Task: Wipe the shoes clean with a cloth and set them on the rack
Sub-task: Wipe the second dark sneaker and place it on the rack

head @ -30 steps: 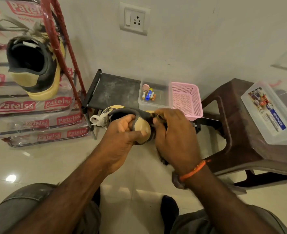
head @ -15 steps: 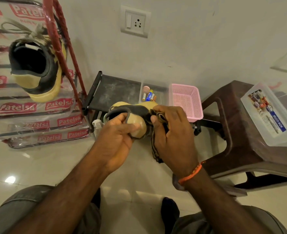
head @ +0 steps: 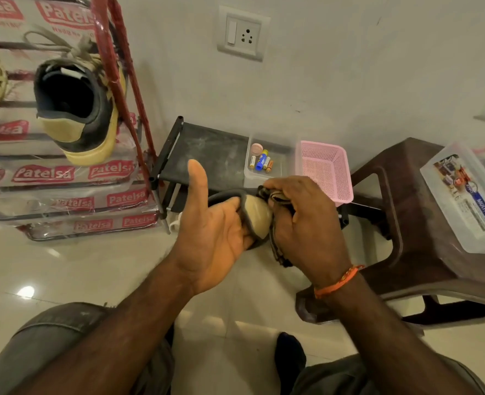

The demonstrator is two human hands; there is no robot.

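Dead centre: shoe (head: 257,213), tan heel toward camera, cupped from the nine o'clock side by left hand (head: 215,226) — palm open, thumb sticking straight up, fingers hidden behind the shoe. At three o'clock of the heel, right hand (head: 307,223) bunched tight around a dark cloth (head: 277,243), pressed against the heel. Up at ten o'clock, second shoe (head: 76,109) sitting on the red rack (head: 121,89). At one o'clock, pink basket (head: 325,169) just beside a clear tub of batteries (head: 261,162). At three o'clock, brown stool (head: 406,201).
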